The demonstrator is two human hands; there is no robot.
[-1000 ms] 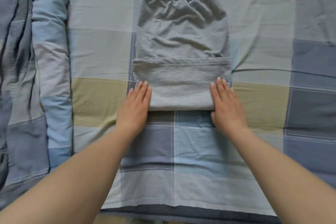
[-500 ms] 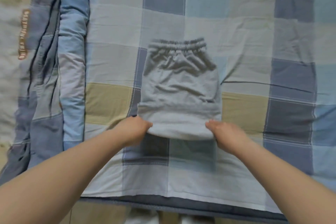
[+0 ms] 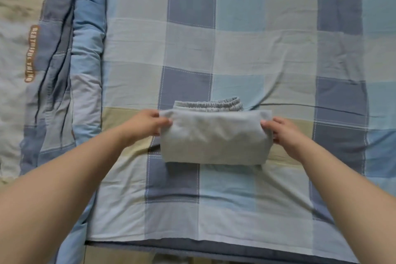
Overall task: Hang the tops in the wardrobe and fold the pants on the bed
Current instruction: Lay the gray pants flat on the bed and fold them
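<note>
Two bare forearms reach in from the bottom corners of the view toward the middle of the bed. At the near edge, the checked sheet [image 3: 235, 38] ends in a hem over a darker strip of mattress edge. Farther in, the grey pants [image 3: 212, 137] sit folded into a compact rectangle on the sheet, over blue and pale yellow squares. The left hand [image 3: 147, 124] grips the left end of the folded bundle, thumb on top of the cloth and fingers curled beneath its edge. The right hand [image 3: 282, 133] holds the right end the same way, with its thumb pressed onto the top layer and the other fingers tucked round the side. The hands stand apart at the width of the bundle, each clamped on its own end. Whether the bundle is lifted clear of the sheet or resting on it cannot be told, though a shadow lies below its near edge. Just beyond the top fold, the elastic waistband [image 3: 210, 104] peeks out, gathered and ribbed. To the left lies a rumpled quilt [image 3: 57, 49] in blue and grey, bearing a brown strip of lettering [image 3: 31, 53] too blurred to read.
</note>
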